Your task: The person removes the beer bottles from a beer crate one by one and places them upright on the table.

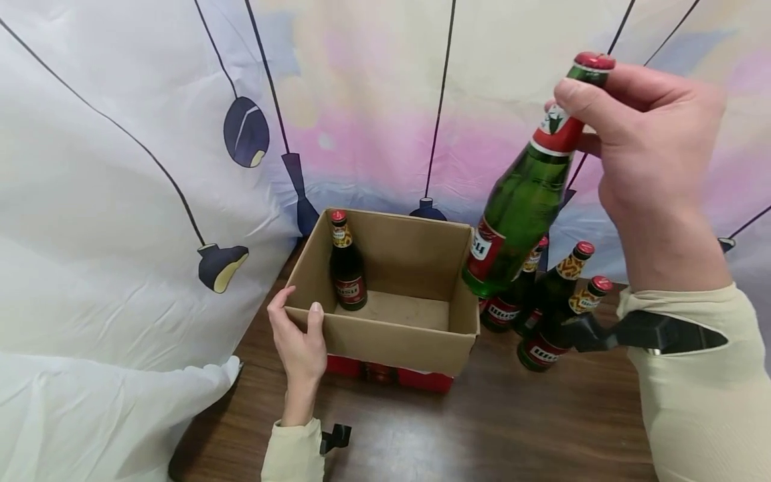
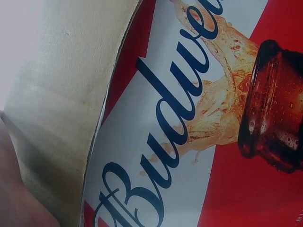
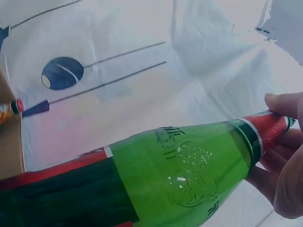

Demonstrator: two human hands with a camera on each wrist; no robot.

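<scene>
A green beer bottle with a red cap hangs tilted in the air, its base over the right edge of the cardboard box. My right hand grips it by the neck; in the right wrist view the green glass fills the lower part. My left hand holds the box's near left corner, thumb on the near flap and fingers at the left side. Inside the box, one dark bottle stands upright at the left. The left wrist view shows the box's printed red and white side.
Several dark bottles with red caps stand close together just right of the box. The wooden table carries box and bottles. Behind hangs a patterned cloth, and white cloth lies over the left side.
</scene>
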